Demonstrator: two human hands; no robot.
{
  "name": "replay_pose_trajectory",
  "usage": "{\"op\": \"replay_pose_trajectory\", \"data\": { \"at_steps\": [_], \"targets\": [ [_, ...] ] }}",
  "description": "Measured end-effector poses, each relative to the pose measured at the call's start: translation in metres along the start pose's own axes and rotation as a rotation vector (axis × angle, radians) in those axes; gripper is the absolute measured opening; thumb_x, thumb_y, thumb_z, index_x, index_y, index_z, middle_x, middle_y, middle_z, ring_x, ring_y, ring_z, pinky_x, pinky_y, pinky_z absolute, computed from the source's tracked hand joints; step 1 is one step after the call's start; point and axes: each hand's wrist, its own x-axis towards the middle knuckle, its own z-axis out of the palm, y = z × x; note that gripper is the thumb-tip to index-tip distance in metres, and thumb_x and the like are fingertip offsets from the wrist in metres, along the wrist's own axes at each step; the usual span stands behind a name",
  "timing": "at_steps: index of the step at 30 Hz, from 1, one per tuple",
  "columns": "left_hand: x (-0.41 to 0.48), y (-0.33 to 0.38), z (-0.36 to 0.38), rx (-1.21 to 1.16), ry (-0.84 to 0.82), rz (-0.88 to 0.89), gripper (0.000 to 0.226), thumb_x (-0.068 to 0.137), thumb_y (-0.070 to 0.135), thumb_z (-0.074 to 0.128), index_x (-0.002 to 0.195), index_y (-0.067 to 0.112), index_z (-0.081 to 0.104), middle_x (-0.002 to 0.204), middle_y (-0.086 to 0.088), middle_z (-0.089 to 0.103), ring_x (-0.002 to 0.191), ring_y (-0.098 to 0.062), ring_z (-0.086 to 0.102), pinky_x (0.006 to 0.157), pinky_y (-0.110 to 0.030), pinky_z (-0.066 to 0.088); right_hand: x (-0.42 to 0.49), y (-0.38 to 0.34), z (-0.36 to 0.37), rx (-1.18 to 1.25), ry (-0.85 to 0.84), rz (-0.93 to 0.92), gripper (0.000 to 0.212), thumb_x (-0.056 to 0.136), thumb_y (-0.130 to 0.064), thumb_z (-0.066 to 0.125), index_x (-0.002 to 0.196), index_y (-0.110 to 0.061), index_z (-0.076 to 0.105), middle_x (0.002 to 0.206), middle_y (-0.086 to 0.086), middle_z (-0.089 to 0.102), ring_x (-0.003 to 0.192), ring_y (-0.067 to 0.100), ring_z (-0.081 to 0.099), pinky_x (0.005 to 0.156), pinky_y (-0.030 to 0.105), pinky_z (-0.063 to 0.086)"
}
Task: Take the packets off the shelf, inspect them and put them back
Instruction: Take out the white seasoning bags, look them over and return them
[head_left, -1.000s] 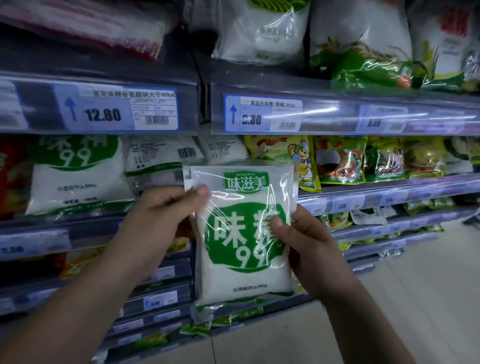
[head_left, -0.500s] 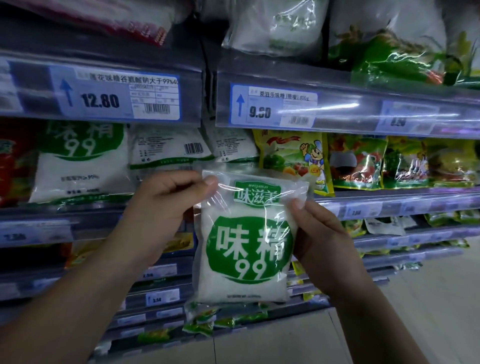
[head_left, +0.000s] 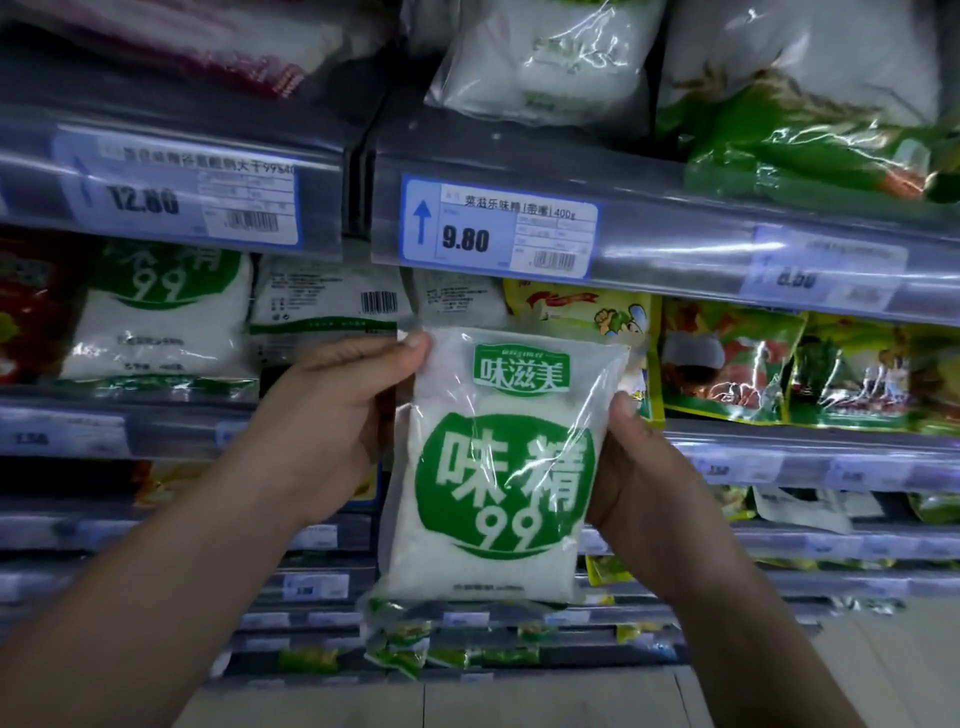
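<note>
I hold a white packet (head_left: 498, 467) with a green round label reading 99, upright in front of the shelves, its printed face toward me. My left hand (head_left: 332, 415) grips its upper left corner, thumb on the front. My right hand (head_left: 644, 478) clasps its right edge, fingers hidden behind it. More packets of the same kind lie on the shelf (head_left: 156, 415) behind, one face-out (head_left: 161, 317) at the left and one showing its barcode back (head_left: 332, 312).
Yellow and green seasoning bags (head_left: 727, 374) fill the shelf to the right. Larger white bags (head_left: 540, 57) sit on the shelf above, over price tags 12.80 (head_left: 176, 197) and 9.80 (head_left: 498, 228). Lower shelves and a pale floor (head_left: 883, 665) lie below.
Both hands have raised the packet toward the shelf with the matching packets. My right hand slid from the packet's front to its right edge. The view has tilted up.
</note>
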Motion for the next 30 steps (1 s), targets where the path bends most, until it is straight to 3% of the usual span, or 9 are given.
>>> {"op": "replay_pose_trajectory", "data": {
  "at_steps": [2,5,7,9,11,15,19,26,30],
  "targets": [
    [0.003,-0.003,0.003,-0.027,0.036,-0.009,0.021,0.076,0.019,0.068,0.090,0.006,0.076,0.076,-0.004,0.078,0.065,-0.015,0.072,0.059,-0.024,0.060,-0.003,0.008,-0.003,-0.137,-0.109,0.018,0.055,0.089,-0.027,0.073,0.140,-0.014,0.055,0.136,0.013,0.068,0.124,0.033,0.066,0.094,0.045,0.058],
    [0.006,-0.004,0.002,0.016,0.113,0.000,0.016,0.087,0.019,0.066,0.087,0.008,0.078,0.079,-0.005,0.080,0.066,-0.016,0.075,0.059,-0.026,0.061,-0.004,0.016,-0.005,-0.260,-0.123,-0.017,0.045,0.089,0.001,0.065,0.134,-0.007,0.060,0.131,0.016,0.071,0.122,0.035,0.067,0.094,0.044,0.057],
    [0.009,-0.001,-0.008,0.158,0.033,-0.006,0.032,0.083,0.036,0.069,0.096,0.009,0.078,0.091,-0.010,0.080,0.077,-0.022,0.078,0.065,-0.035,0.063,-0.002,0.014,-0.006,-0.310,-0.026,-0.045,0.042,0.088,-0.001,0.069,0.129,-0.007,0.063,0.120,0.011,0.077,0.111,0.028,0.073,0.085,0.037,0.060],
    [0.009,0.004,-0.017,0.464,-0.137,-0.073,0.054,0.066,0.057,0.078,0.106,0.021,0.077,0.107,-0.007,0.079,0.098,-0.029,0.076,0.082,-0.046,0.060,0.000,0.010,-0.008,-0.326,0.028,-0.051,0.043,0.089,-0.007,0.069,0.131,-0.011,0.061,0.118,0.006,0.078,0.106,0.025,0.075,0.079,0.037,0.061],
    [0.006,0.004,-0.017,0.638,-0.272,-0.104,0.044,0.060,0.049,0.082,0.099,0.028,0.079,0.104,0.000,0.081,0.097,-0.020,0.076,0.080,-0.036,0.060,0.002,0.005,-0.009,-0.321,0.073,-0.054,0.042,0.088,-0.014,0.068,0.130,-0.014,0.062,0.119,0.008,0.078,0.107,0.028,0.075,0.080,0.041,0.060],
    [0.006,0.004,-0.017,0.518,-0.274,-0.078,0.017,0.067,0.023,0.072,0.080,0.022,0.084,0.081,-0.003,0.081,0.069,-0.011,0.073,0.062,-0.023,0.059,0.001,0.000,-0.010,-0.258,0.070,-0.064,0.047,0.077,-0.031,0.081,0.121,-0.019,0.070,0.115,0.010,0.079,0.101,0.029,0.076,0.077,0.039,0.062],
    [0.004,0.003,-0.025,0.405,-0.321,-0.085,0.017,0.072,0.017,0.067,0.072,0.018,0.083,0.068,0.004,0.076,0.057,-0.004,0.067,0.053,-0.018,0.055,0.000,0.002,-0.008,-0.210,0.024,-0.068,0.056,0.068,-0.044,0.087,0.118,-0.023,0.073,0.117,0.011,0.078,0.102,0.031,0.077,0.078,0.043,0.063],
    [0.005,0.001,-0.037,0.305,-0.210,-0.035,0.021,0.076,0.017,0.065,0.083,0.004,0.081,0.073,-0.008,0.077,0.061,-0.012,0.069,0.054,-0.024,0.057,0.003,0.004,0.004,-0.184,0.025,-0.062,0.058,0.065,-0.047,0.090,0.115,-0.022,0.075,0.120,0.012,0.077,0.107,0.031,0.075,0.080,0.038,0.063],
    [0.007,0.008,-0.044,0.318,-0.061,0.075,0.022,0.078,0.022,0.067,0.088,0.013,0.083,0.096,-0.014,0.080,0.089,-0.029,0.073,0.077,-0.037,0.059,0.003,-0.002,0.024,-0.318,-0.032,-0.037,0.048,0.083,-0.018,0.075,0.130,-0.019,0.065,0.115,0.009,0.079,0.087,0.015,0.078,0.065,0.021,0.058]
  ]
}}
